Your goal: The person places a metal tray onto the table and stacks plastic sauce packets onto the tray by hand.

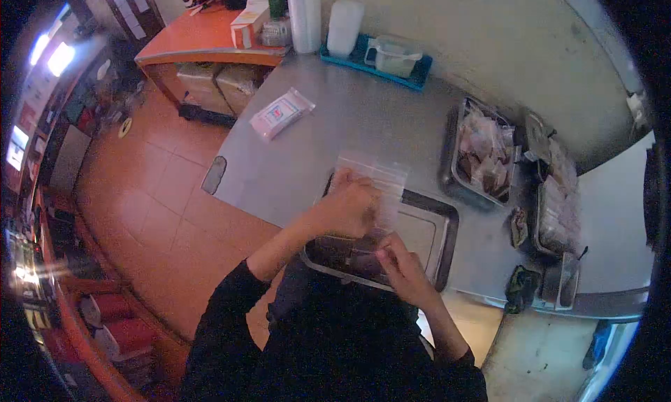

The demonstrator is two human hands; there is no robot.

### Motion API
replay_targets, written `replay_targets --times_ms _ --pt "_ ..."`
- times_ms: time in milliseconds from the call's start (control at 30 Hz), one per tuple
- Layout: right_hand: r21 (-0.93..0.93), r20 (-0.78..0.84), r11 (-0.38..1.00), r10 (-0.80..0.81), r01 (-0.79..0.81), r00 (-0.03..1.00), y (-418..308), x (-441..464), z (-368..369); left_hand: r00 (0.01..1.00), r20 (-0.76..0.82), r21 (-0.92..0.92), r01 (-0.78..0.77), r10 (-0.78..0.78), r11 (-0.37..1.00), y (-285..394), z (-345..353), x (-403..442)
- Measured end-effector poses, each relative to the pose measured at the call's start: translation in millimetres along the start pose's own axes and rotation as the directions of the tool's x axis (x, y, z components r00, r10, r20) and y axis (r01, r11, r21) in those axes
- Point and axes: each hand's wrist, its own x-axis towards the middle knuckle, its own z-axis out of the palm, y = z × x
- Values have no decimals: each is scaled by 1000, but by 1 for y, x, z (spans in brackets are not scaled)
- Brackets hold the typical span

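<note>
My left hand is closed on a clear plastic zip bag, whose top spreads out beyond the fingers. Just below and to the right, my right hand has thumb and fingers pinched together near the bag's lower end. What that pinch holds, if anything, is too blurred to make out. Both hands are over a shallow metal tray at the table's near edge. Something dark lies in the tray's left part, partly hidden by my hands and the bag.
On the steel table lies a pack of plastic bags. Metal trays hold filled bags at the right. A blue tray with plastic containers stands by the wall. A dark green cloth-like thing rests at the right edge.
</note>
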Motion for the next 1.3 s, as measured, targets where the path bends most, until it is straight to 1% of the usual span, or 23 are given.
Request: replay_targets --times_ms 33,100,133,200,233,300,333,400,500,533,600,633,700,733,800,933,1000,1067,1133,1200,1233,1267,1300 --pt "0 -8 1000 5 -5 1000 4 2 5 1000 2 -3 -8 8 1000 -3 2 -1" --pt "-19 -44 998 -66 66 997 14 5 14 997 -62 -24 -43 42 999 -6 5 -4" --pt "-19 -54 998 -62 61 997 16 6 17 997 -59 -25 -54 52 998 -5 6 -5" --pt "-86 -151 985 -163 151 975 19 7 20 995 -88 -139 -69 57 988 -2 5 -5" --pt "-86 -166 986 -158 145 973 21 8 22 994 -84 -141 -83 71 987 -1 3 -5" --pt "-386 -371 891 -387 239 844 23 8 24 995 -82 -125 -67 57 990 4 -3 -4" --pt "-388 -387 893 -382 227 840 21 9 23 994 -76 -126 -84 75 988 9 -8 -3" --pt "-455 -468 872 -405 179 786 16 14 20 999 -36 -36 -24 23 999 16 -19 -5" --pt "-491 -469 860 -397 141 789 22 17 22 1000 9 -50 -7 7 999 11 -17 -8" --pt "-491 -486 862 -393 127 781 23 18 22 1000 13 -49 -27 27 998 12 -18 -9" --pt "-534 -494 832 -453 152 742 23 18 21 994 -92 -131 -71 60 989 21 -24 -11" --pt "-535 -507 834 -446 136 738 24 18 20 993 -87 -135 -88 76 987 26 -27 -12" --pt "-444 -484 878 -403 180 776 27 16 20 994 -87 -90 -67 59 994 33 -30 -14" --pt "-445 -501 880 -399 167 768 27 15 20 994 -82 -90 -86 79 992 36 -30 -16" --pt "-475 -475 864 -413 169 777 27 14 18 996 30 77 -88 86 993 39 -28 -20" --pt "-451 -477 871 -420 195 772 26 12 12 996 8 60 -91 91 994 29 -15 -22" --pt "-466 -487 845 -493 262 721 23 9 0 997 69 -13 -33 34 999 25 -10 -23" --pt "-410 -533 896 -386 169 753 17 2 -37 998 47 33 -49 48 998 26 -13 -27" --pt "-494 -681 870 -390 4 620 42 11 -78 998 24 81 -63 61 995 30 -13 -30" --pt "-508 -795 852 -406 -128 450 77 22 -124 999 26 42 27 -28 999 36 -11 -28" --pt "-499 -819 840 -377 -212 432 100 26 -148 999 24 46 21 -22 999 37 -11 -29" --pt "-484 -843 824 -349 -295 410 120 29 -167 999 28 107 14 -18 994 38 -10 -30" --pt "-485 -845 823 -355 -294 401 132 30 -179 1000 29 168 8 -13 986 37 -10 -31"
